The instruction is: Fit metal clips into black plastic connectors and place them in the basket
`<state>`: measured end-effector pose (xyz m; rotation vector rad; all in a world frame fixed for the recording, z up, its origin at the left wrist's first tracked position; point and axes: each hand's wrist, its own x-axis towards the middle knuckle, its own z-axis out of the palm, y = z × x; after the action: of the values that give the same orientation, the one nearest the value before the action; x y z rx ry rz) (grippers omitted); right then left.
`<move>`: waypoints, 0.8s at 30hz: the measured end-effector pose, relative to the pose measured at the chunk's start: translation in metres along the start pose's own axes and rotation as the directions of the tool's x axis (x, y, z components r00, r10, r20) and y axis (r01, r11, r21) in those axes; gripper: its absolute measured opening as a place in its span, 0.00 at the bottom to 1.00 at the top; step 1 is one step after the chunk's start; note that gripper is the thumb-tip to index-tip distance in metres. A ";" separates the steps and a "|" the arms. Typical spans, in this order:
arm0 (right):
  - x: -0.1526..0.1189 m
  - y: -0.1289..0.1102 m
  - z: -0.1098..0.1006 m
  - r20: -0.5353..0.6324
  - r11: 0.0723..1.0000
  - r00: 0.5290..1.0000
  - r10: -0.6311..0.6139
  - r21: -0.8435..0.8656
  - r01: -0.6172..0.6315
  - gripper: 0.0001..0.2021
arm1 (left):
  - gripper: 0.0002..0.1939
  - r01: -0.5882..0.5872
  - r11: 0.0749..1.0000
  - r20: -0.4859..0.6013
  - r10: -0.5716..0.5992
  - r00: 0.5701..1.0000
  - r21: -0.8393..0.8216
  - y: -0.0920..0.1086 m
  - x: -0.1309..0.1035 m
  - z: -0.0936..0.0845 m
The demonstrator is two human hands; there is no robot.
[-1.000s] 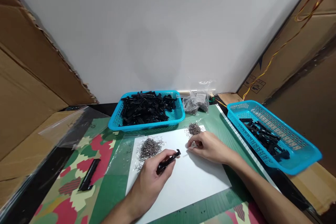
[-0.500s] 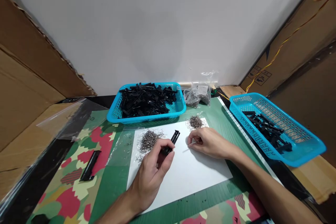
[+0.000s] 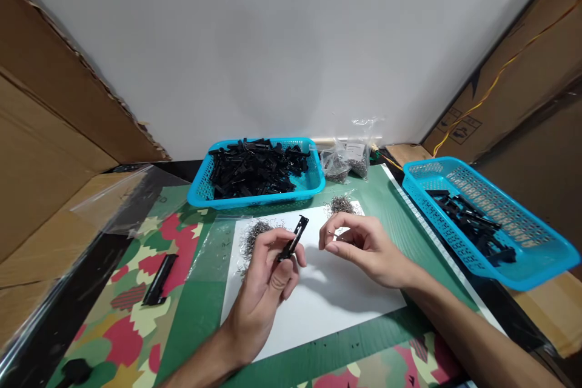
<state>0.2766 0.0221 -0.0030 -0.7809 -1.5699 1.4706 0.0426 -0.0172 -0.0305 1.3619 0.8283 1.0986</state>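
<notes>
Bare hands (image 3: 364, 250), bare wrists (image 3: 411, 274), slender bare forearms (image 3: 468, 327), slim fingers (image 3: 340, 220)

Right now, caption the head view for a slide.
Left hand holding a black part above white paper, right hand nearby, a blue basket beyond.

In the centre, the sheet (image 3: 336, 291) lies before the full basket (image 3: 254, 201); the other basket (image 3: 541, 254) sits right.

Black part (image 3: 299, 231): long, narrow, slotted lengthwise, top end projecting sideways; tilted, upper end leaning right, gripped in left hand (image 3: 268, 273) above paper (image 3: 318, 321). Thin metal piece (image 3: 337, 236): in right hand (image 3: 370, 248), shape unclear.
</notes>
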 end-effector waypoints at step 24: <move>-0.011 0.002 0.015 -0.038 0.991 0.999 0.023 0.133 -0.018 0.14 | 0.09 -0.232 0.894 0.123 0.199 0.972 0.384 0.001 -0.006 0.000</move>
<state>0.2680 0.0056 -0.0063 -0.7462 -1.4232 1.5486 0.0407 -0.0230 -0.0305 1.8641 0.8868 1.0717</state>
